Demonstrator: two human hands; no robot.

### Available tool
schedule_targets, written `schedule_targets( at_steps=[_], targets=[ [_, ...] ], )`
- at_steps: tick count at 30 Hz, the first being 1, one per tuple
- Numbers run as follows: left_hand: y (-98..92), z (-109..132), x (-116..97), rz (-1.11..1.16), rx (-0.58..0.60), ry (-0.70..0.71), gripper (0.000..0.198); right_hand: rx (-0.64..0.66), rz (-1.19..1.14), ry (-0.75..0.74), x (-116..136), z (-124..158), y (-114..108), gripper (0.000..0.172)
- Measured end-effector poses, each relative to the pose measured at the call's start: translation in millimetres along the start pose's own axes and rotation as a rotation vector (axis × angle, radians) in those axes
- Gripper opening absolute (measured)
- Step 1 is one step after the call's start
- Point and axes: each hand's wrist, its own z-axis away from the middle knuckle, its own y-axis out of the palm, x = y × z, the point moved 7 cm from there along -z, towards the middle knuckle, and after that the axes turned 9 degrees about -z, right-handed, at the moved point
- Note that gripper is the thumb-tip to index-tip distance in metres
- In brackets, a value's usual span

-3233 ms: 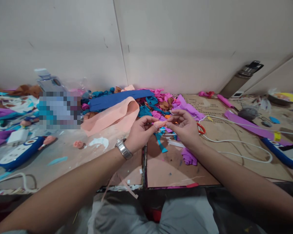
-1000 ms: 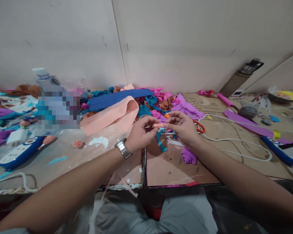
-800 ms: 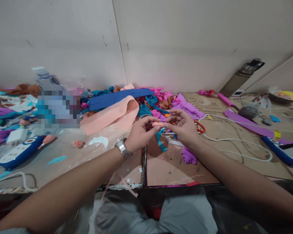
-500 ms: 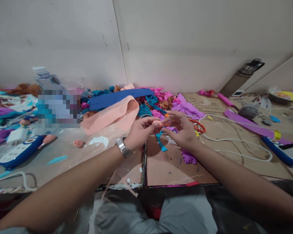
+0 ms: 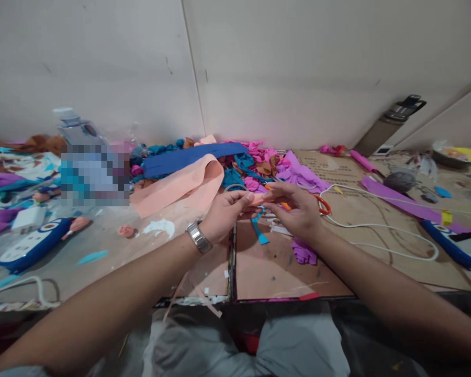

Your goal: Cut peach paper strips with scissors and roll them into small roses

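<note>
A small strip of peach crepe paper point(image 5: 261, 198) is pinched between both hands above the front middle of the table. My left hand point(image 5: 226, 212), with a metal watch on its wrist, grips the left end between thumb and fingers. My right hand point(image 5: 296, 209) has its thumb and fingertips closed on the right end. Orange-red handles point(image 5: 325, 205) show around and behind my right hand; whether it also holds them I cannot tell. Just behind my hands lies a larger folded peach crepe paper sheet point(image 5: 172, 189). A rolled peach paper bud point(image 5: 126, 231) rests at left.
A blue paper strip point(image 5: 196, 158) lies on heaped coloured scraps along the wall. Owl-shaped blue and white power strips point(image 5: 35, 246) sit at both sides. A white cable point(image 5: 392, 230) loops at right. A bottle point(image 5: 78, 128) and a tumbler point(image 5: 388, 125) stand at the back.
My right fingers have closed on the peach paper, which now stretches between both hands. The orange-red handles by my right hand have shifted slightly. My left hand has barely moved.
</note>
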Motion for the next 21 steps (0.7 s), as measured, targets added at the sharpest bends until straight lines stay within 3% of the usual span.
schedule_targets(
  at_steps=[10,21],
  targets=[
    [0.9,1.5,-4.1,-0.036,-0.001,0.089,0.039,-0.082,-0.056,0.064,-6.1,-2.5,-2.9,0.031],
    [3.4,6.2,-17.7,-0.226,-0.032,0.227,0.039,-0.127,-0.197,0.260,-20.2,-6.3,-3.4,0.044]
  ],
)
